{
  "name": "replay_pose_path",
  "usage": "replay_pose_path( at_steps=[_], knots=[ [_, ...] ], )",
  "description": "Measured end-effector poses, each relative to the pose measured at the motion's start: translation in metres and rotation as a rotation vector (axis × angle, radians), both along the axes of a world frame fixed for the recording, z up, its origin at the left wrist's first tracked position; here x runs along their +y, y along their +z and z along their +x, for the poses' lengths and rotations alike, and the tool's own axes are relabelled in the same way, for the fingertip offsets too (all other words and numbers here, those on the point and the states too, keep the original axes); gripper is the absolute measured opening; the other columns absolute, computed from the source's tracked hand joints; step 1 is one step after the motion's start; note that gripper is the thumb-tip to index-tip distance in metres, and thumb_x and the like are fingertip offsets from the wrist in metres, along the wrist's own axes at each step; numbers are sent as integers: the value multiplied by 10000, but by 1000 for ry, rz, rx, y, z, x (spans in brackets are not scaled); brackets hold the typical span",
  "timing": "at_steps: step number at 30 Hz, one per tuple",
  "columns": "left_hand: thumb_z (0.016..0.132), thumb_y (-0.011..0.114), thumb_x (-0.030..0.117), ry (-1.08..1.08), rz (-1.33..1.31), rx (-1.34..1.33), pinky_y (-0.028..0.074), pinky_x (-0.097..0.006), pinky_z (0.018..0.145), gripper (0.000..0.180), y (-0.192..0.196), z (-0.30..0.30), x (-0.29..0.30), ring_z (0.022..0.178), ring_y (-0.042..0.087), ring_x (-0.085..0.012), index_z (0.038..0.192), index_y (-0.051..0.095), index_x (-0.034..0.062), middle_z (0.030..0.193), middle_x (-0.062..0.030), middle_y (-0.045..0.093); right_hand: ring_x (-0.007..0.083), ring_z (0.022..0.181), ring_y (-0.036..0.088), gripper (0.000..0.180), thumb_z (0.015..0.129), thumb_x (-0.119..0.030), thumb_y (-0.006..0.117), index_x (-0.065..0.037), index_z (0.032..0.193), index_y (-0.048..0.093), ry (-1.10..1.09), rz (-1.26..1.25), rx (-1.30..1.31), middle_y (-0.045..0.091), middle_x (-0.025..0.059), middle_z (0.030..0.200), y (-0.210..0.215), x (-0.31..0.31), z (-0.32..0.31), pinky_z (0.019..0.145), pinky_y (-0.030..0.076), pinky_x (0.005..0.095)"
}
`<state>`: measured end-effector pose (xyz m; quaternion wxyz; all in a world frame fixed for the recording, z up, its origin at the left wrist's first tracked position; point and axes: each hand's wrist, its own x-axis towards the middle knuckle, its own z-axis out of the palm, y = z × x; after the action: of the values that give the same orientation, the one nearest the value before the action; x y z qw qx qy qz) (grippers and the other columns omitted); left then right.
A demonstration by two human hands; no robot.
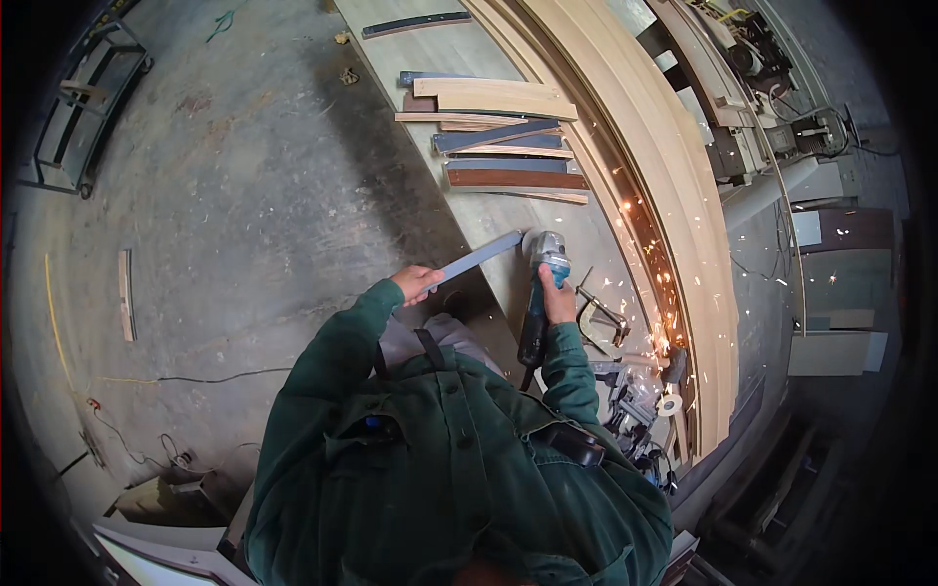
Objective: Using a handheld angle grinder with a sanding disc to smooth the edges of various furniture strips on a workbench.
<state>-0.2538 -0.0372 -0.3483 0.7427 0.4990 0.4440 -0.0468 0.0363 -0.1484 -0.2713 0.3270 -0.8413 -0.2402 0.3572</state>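
Observation:
My left hand [417,282] is closed around the near end of a flat grey metal strip [476,261]. The strip slants up and to the right over the edge of the workbench [481,217], and its far end meets the disc side of an angle grinder [533,327]. My right hand [559,299] grips this teal and black grinder just behind its silver head. Orange sparks [664,303] stream away to the right across the bench. The grinder's disc is mostly hidden, so the exact contact cannot be made out.
Several wooden and dark strips [508,98] lie across the bench beyond my hands. Long curved wooden boards [674,176] line its right side. A C-clamp [592,322] and cluttered tools [645,415] sit by my right arm. Far left stands a cart [83,122]; a cord [210,379] crosses the floor.

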Motion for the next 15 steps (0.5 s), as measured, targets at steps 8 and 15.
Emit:
replay_pose_path(
  at_steps=[8,15],
  knots=[
    [910,481,576,7,-16,7,326,-250,365,500,-2,1,0,416,405,-94,878,581,87,562,-4,458,173,807,630,643,778,-562,696,47,983,661,160,48,66,682,122,866,-1,2,-18,748,491,322],
    [916,491,558,32,-39,-27,325,-230,373,494,-2,1,-1,437,414,-74,879,578,73,573,0,466,182,775,625,696,757,-616,689,48,964,663,70,56,54,676,130,842,2,4,11,724,491,338]
  ],
)
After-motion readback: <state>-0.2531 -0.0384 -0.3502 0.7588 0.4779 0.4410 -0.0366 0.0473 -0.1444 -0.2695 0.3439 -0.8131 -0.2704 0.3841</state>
